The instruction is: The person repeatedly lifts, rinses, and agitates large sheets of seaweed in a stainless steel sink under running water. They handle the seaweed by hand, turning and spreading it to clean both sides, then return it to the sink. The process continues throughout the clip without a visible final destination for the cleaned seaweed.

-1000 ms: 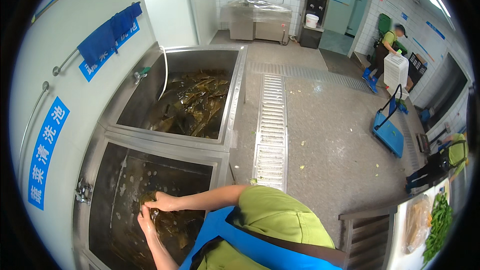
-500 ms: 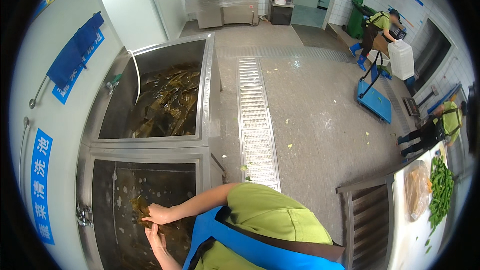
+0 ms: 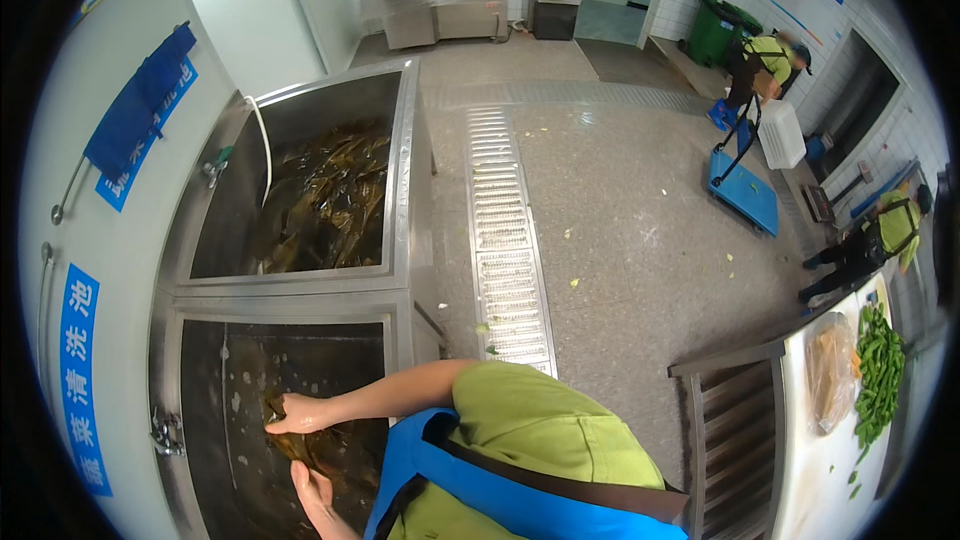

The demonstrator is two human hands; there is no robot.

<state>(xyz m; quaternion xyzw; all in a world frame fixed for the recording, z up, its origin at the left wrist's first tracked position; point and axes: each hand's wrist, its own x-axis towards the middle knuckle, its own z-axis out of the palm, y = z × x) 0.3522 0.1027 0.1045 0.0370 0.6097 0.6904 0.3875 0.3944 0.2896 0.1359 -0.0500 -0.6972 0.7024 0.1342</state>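
My right hand (image 3: 300, 414) is closed on long, soft brown-green leaves (image 3: 316, 448), low over the near steel sink (image 3: 398, 350). The leaves hang from its fingers toward my left hand. Just below them, my left hand (image 3: 314, 488) is turned partly palm up, its thumb and fingers apart. Whether its fingertips touch the leaves is hard to make out. Dark water with small pale patches of foam fills the near sink, and more leaves show dimly in it. In the far sink (image 3: 398, 180) lies a heap of the same wet leaves (image 3: 335, 185).
A tap (image 3: 167, 433) sits on the wall side of the near sink; a white hose (image 3: 264, 145) hangs into the far one. Behind me, a white table (image 3: 805, 480) carries green peppers (image 3: 880, 370) and a bag (image 3: 831, 372). Two people stand to the right, near a blue trolley (image 3: 744, 190).
My hands have drawn apart: the right moved slightly up and left with the leaves, the left sits lower. The far person has bent down, lowering a white crate beside the trolley.
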